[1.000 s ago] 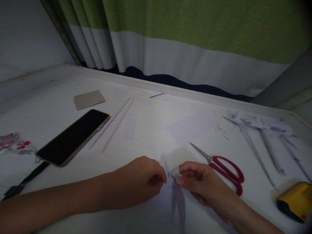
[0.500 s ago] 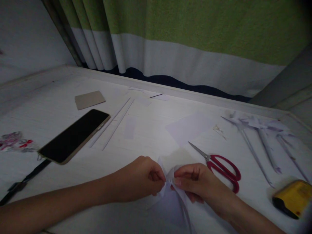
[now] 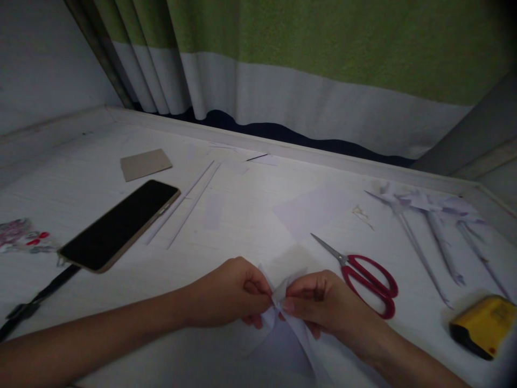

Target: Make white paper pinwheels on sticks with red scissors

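Between my two hands is a thin white sheet of paper [image 3: 283, 347], gathered and pinched at its middle, its lower part spreading toward me. My left hand [image 3: 236, 293] closes its fingertips on the gather from the left. From the right, my right hand [image 3: 319, 302] pinches the same gather between thumb and fingers, almost touching the left fingertips. Red-handled scissors [image 3: 367, 280] lie just beyond my right hand, their blades pointing to the far left.
A black phone [image 3: 121, 226] on a dark strap lies left, near a grey card [image 3: 146, 164] and thin white paper rolls [image 3: 180, 205]. A flat paper piece [image 3: 313, 210] lies beyond the scissors. Paper-topped sticks [image 3: 424, 253] and a yellow-and-black object [image 3: 484, 326] are at right.
My fingertips have shifted slightly at the gather, and its upper edges stand up a little more. The view has moved slightly; the other things lie where they were.
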Available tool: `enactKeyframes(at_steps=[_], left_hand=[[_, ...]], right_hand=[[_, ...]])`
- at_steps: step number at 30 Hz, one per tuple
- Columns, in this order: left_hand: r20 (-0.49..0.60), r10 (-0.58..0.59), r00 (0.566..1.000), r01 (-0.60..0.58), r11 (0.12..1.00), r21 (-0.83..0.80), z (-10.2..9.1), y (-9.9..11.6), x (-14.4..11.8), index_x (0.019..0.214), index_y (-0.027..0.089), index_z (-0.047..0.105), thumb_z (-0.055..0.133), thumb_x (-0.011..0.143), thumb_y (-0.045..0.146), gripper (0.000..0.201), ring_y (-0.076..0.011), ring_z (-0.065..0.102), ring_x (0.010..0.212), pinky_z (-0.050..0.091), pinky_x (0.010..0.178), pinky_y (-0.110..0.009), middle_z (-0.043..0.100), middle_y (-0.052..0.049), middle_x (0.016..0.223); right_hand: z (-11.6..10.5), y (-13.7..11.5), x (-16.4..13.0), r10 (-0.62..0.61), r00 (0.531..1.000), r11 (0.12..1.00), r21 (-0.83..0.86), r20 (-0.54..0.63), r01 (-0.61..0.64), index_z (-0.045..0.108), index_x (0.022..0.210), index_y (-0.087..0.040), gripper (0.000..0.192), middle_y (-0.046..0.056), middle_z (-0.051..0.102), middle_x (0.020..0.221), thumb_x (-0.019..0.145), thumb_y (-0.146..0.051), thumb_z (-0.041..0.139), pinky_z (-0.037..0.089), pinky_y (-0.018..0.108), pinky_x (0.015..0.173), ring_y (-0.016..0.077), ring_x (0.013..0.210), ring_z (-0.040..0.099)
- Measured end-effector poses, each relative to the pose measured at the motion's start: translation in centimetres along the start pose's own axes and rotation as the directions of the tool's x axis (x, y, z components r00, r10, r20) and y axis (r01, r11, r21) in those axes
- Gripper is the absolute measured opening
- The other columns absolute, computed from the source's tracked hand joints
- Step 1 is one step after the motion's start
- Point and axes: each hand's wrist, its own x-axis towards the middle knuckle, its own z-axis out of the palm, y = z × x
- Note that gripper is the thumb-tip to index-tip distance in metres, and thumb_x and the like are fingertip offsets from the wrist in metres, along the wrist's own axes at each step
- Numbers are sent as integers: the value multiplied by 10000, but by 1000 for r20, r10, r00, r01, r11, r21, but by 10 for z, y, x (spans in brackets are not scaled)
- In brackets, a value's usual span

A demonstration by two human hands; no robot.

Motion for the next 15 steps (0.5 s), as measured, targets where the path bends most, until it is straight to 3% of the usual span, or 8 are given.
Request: enactKeyframes(at_steps=[15], left_hand=[[-8,-2,1000,2,1000,-1,0,0,1,685,121,615,511,668,212,139,-114,570,527,425,490,-178,586,0,539]], right_hand=[[2,4,2,-19,999,999,-43,-44,17,612,512,-128,150,-81,470,379,598,-211,703,285,124,300,11,301,353]])
